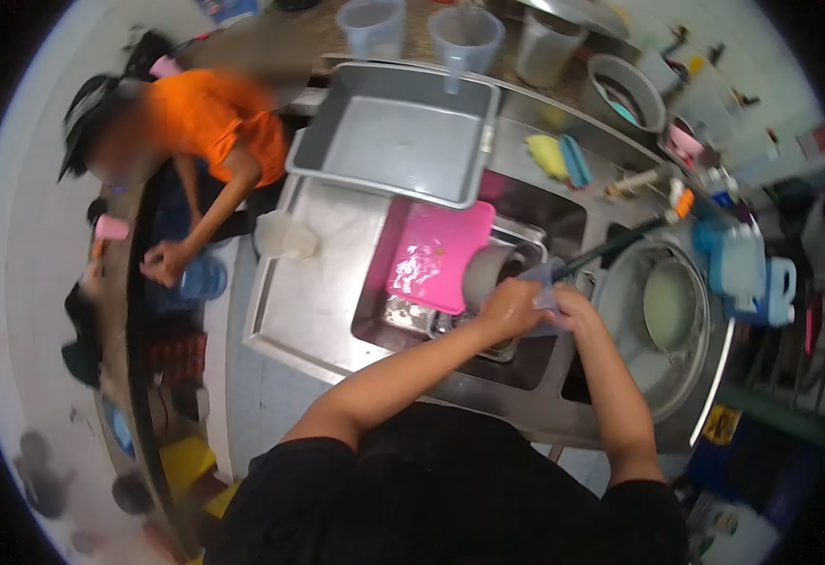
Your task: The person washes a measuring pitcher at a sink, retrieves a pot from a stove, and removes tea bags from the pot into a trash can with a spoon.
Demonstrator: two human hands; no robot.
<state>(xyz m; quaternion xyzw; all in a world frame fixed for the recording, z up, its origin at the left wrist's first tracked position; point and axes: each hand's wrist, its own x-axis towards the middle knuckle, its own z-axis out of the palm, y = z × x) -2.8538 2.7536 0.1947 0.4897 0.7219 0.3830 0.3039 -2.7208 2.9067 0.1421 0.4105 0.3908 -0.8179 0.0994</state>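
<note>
The left hand (pixel 509 309) and right hand (pixel 574 309) are clasping a translucent container (pixel 546 298) between them, over the sink (pixel 552 215). It is probably feeling light, slightly flexible and slippery if wet; opposite sides are seeming the surest hold. A hose (pixel 620 243) is reaching toward the grip; left of it, a pink board (pixel 439 259) is lying.

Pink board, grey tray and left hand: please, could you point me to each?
Pink board (pixel 450 256), head view: middle of its flat face.
Grey tray (pixel 389 141), head view: bare inside bottom.
Left hand (pixel 512 308), head view: back of the hand.
</note>
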